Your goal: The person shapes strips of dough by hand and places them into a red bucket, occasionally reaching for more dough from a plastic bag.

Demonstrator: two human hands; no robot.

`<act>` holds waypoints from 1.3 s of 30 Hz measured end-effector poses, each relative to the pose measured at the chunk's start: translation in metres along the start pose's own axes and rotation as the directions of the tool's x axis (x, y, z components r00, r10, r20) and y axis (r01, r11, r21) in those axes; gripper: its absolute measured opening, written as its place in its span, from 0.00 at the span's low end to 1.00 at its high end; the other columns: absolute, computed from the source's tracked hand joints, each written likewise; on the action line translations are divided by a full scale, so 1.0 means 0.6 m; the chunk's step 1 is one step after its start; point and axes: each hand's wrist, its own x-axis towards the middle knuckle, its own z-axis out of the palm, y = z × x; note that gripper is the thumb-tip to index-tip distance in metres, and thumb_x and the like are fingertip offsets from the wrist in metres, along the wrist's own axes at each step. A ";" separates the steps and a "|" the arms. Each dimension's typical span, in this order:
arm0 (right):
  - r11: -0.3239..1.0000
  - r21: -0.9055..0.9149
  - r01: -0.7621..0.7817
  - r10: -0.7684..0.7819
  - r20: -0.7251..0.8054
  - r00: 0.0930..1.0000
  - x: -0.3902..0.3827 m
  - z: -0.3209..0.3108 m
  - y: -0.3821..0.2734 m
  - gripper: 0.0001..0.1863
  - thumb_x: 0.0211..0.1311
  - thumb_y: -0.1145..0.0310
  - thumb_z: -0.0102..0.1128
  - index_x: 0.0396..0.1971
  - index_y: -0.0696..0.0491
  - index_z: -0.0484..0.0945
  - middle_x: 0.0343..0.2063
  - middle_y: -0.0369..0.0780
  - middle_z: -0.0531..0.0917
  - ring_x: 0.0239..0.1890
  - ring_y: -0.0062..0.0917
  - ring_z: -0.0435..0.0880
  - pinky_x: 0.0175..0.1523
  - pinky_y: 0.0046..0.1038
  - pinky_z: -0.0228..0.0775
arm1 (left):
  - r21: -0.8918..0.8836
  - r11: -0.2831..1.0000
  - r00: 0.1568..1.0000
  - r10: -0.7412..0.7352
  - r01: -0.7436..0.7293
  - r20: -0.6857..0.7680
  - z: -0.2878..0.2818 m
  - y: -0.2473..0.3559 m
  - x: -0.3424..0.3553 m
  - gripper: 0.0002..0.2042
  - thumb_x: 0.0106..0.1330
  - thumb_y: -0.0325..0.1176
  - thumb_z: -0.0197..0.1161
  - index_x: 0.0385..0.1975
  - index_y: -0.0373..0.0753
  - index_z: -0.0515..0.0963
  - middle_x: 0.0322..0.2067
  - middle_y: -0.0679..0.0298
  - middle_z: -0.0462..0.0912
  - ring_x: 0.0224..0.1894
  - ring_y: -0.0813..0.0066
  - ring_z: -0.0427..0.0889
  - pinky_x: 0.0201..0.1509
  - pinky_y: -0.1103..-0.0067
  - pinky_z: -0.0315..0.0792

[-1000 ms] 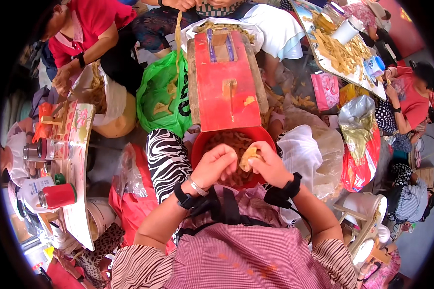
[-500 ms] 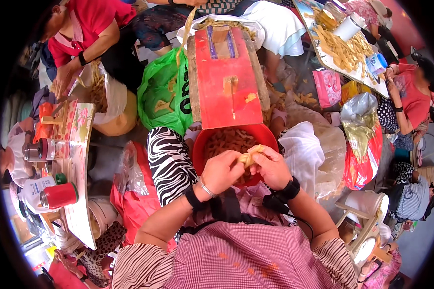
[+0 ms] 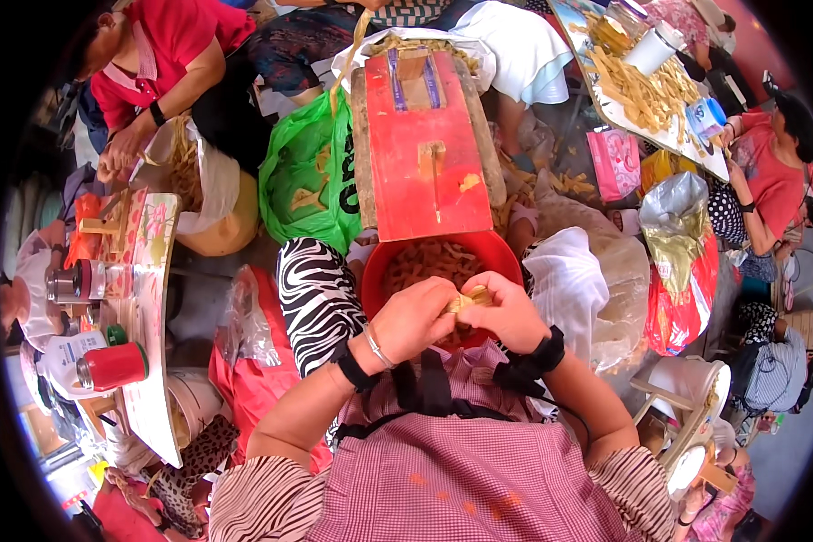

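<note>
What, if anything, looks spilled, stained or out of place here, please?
Yellowish strips lie loose on the floor to the right of the red board, outside any container, so they look dropped. The checked apron also bears orange blotches, which look like stains against its regular pattern.

Left grip: at 1.0 s ago apart from the yellowish piece; now closed on it, fingers meeting those of the right grip. Piece: less of it exposed than at 0.5 s ago, now mostly covered by fingers. Long strip at top: hung near vertical at 1.0 s, now slants, upper end shifted right. The co-worker's hands above it have largely left the view.
</note>
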 end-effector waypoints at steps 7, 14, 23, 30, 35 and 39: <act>0.931 -0.349 0.110 -0.133 -0.042 0.990 -0.015 0.026 0.002 0.12 0.49 0.74 0.58 0.36 0.58 0.72 0.28 0.36 0.78 0.27 0.20 0.78 0.33 0.20 0.71 | -0.100 0.964 0.967 -0.239 0.247 0.084 0.023 -0.002 -0.014 0.07 0.51 0.29 0.56 0.29 0.36 0.72 0.27 0.57 0.74 0.30 0.59 0.76 0.33 0.75 0.70; 0.473 -0.789 0.392 -0.563 0.072 0.824 -0.002 0.023 0.030 0.12 0.47 0.74 0.55 0.34 0.58 0.73 0.26 0.41 0.73 0.31 0.32 0.76 0.35 0.26 0.68 | -0.109 0.898 0.900 -0.432 0.425 -0.051 0.041 -0.007 -0.011 0.07 0.50 0.29 0.57 0.28 0.36 0.71 0.27 0.55 0.75 0.29 0.57 0.76 0.30 0.73 0.70; 0.983 0.184 -0.028 -0.007 0.185 0.983 -0.019 -0.018 0.035 0.14 0.55 0.76 0.53 0.43 0.60 0.71 0.37 0.35 0.75 0.38 0.20 0.75 0.40 0.21 0.69 | 0.028 0.998 0.996 -0.061 0.062 -0.058 0.018 0.018 -0.012 0.07 0.50 0.26 0.56 0.30 0.37 0.71 0.25 0.58 0.73 0.27 0.58 0.75 0.30 0.73 0.70; 0.869 0.440 -0.225 0.010 0.439 0.898 -0.026 -0.020 0.043 0.20 0.55 0.72 0.57 0.48 0.58 0.69 0.39 0.36 0.76 0.36 0.19 0.75 0.43 0.23 0.70 | -0.072 0.997 1.000 0.007 -0.007 -0.012 0.002 0.032 -0.006 0.08 0.52 0.27 0.56 0.33 0.38 0.72 0.25 0.58 0.73 0.29 0.60 0.75 0.32 0.72 0.70; 0.915 0.337 -0.222 0.140 0.251 0.958 -0.021 -0.007 0.018 0.19 0.57 0.70 0.55 0.49 0.59 0.68 0.40 0.37 0.76 0.37 0.18 0.76 0.43 0.21 0.70 | 0.136 0.983 0.987 -0.105 0.121 -0.118 0.021 0.015 -0.026 0.07 0.53 0.30 0.58 0.31 0.36 0.72 0.25 0.57 0.74 0.31 0.60 0.76 0.32 0.72 0.70; 0.972 0.123 -0.202 0.174 0.203 0.964 -0.021 -0.003 0.007 0.17 0.62 0.68 0.49 0.49 0.58 0.69 0.35 0.37 0.77 0.31 0.17 0.76 0.36 0.17 0.69 | 0.085 0.970 0.974 -0.224 0.226 -0.026 0.011 0.023 -0.031 0.09 0.55 0.35 0.58 0.27 0.36 0.70 0.24 0.57 0.75 0.29 0.56 0.76 0.30 0.69 0.70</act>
